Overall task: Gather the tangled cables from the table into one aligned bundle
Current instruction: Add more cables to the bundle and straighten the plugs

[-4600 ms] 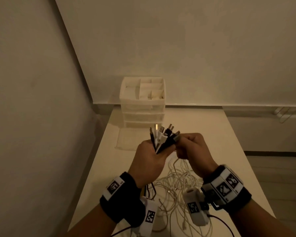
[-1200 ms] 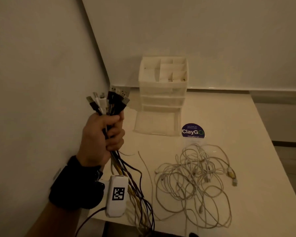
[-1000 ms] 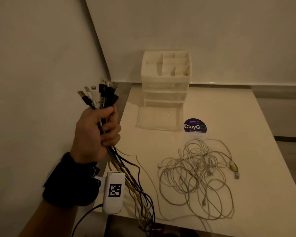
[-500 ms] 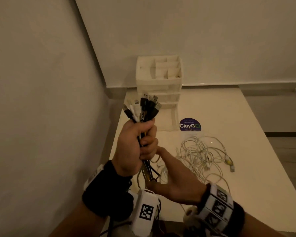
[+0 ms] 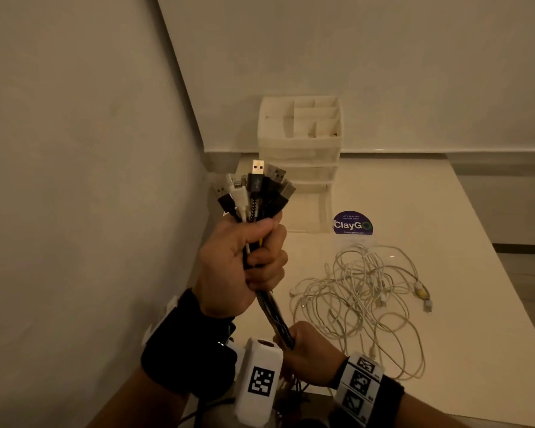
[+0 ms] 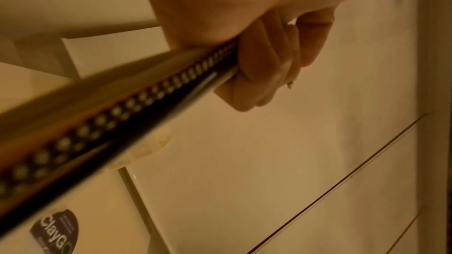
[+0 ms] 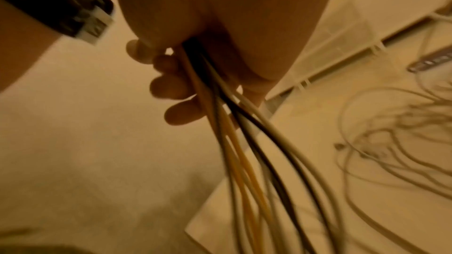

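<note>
My left hand point(image 5: 244, 264) grips a bundle of cables point(image 5: 254, 193) upright, with several USB plugs fanned out above the fist. The cords run down taut from the fist to my right hand point(image 5: 306, 350), whose fingers curl round them lower down near the table's front left edge. In the left wrist view a braided dotted cord point(image 6: 122, 107) leaves my left hand's fingers point(image 6: 264, 69). In the right wrist view yellow, black and white cords point(image 7: 244, 142) hang below my right hand's fingers point(image 7: 171, 88). A tangle of white cables point(image 5: 362, 304) lies loose on the table point(image 5: 445, 366).
A white drawer organiser point(image 5: 300, 143) stands at the table's back against the wall. A purple ClayGo sticker point(image 5: 352, 223) is stuck in front of it. A wall runs close along the left side. The table's right edge drops to the floor.
My right hand came in from below, took hold of the cords under my left fist and slid down along them. The left hand moved the bundle back over the table's left edge.
</note>
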`<state>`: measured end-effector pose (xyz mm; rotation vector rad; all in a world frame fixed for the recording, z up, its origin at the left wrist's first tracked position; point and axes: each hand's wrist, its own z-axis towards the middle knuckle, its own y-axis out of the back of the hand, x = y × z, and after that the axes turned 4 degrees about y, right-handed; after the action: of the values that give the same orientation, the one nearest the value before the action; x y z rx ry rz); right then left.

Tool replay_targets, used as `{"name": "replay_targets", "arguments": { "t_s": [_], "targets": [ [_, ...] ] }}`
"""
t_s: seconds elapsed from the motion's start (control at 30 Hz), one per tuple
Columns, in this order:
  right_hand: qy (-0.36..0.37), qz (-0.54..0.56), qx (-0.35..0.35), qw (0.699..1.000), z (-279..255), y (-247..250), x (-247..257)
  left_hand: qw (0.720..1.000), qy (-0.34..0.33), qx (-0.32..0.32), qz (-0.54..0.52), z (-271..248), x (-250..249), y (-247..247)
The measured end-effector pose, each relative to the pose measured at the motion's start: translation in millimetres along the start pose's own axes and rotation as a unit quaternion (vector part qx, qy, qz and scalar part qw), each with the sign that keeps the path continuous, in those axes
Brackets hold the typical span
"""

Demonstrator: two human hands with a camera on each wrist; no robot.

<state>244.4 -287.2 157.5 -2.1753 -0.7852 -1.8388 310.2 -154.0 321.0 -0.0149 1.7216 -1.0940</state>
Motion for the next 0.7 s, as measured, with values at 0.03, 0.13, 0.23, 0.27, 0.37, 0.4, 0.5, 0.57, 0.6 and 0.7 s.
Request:
{"name": "replay_targets", "arguments": {
  "t_s": [0.03, 0.13, 0.23, 0.27, 0.37, 0.4, 0.5, 0.57, 0.6, 0.7],
  "targets": [
    [-0.019, 0.0, 0.021, 1.0, -1.3, 1.1, -6.2, 1.0, 0.002, 0.018, 0.001, 0.9, 0.4, -2.1],
    [-0.083, -0.032, 0.06, 0.994, -6.8, 3.6, -35.7, 0.999, 0.006, 0.052, -0.001, 1.2, -4.0, -6.0],
    [-0.13, -0.025, 0.057, 0.99, -16.9, 1.6, -67.8, 0.997, 0.006, 0.074, -0.005, 5.2, -7.8, -9.9],
    [-0.142, -0.023, 0.047, 0.988, -18.2, 0.9, -75.7, 0.997, 0.006, 0.074, -0.003, 7.0, -6.0, -11.3],
    [-0.172, -0.044, 0.037, 0.983, -15.9, -1.9, -93.4, 0.996, 0.017, 0.092, -0.014, 11.4, 2.3, -18.0],
    [-0.177, -0.052, 0.036, 0.982, -15.3, -3.7, -99.6, 0.993, 0.02, 0.111, -0.03, 12.8, 2.2, -19.5],
    [-0.212, -0.057, -0.019, 0.975, -19.1, -13.0, -113.7, 0.986, 0.012, 0.148, -0.071, 18.3, -6.5, -20.5],
    [-0.231, -0.061, -0.043, 0.97, -21.1, -14.6, -114.7, 0.989, -0.001, 0.132, -0.07, 23.3, -6.5, -20.2],
    [-0.235, -0.066, -0.044, 0.969, -21.2, -14.0, -115.6, 0.99, -0.004, 0.123, -0.062, 26.3, -3.1, -20.2],
    [-0.216, -0.108, -0.02, 0.97, -28.3, -3.0, -108.3, 0.993, -0.004, 0.112, -0.026, 34.4, 6.6, -19.9]
  ]
}}
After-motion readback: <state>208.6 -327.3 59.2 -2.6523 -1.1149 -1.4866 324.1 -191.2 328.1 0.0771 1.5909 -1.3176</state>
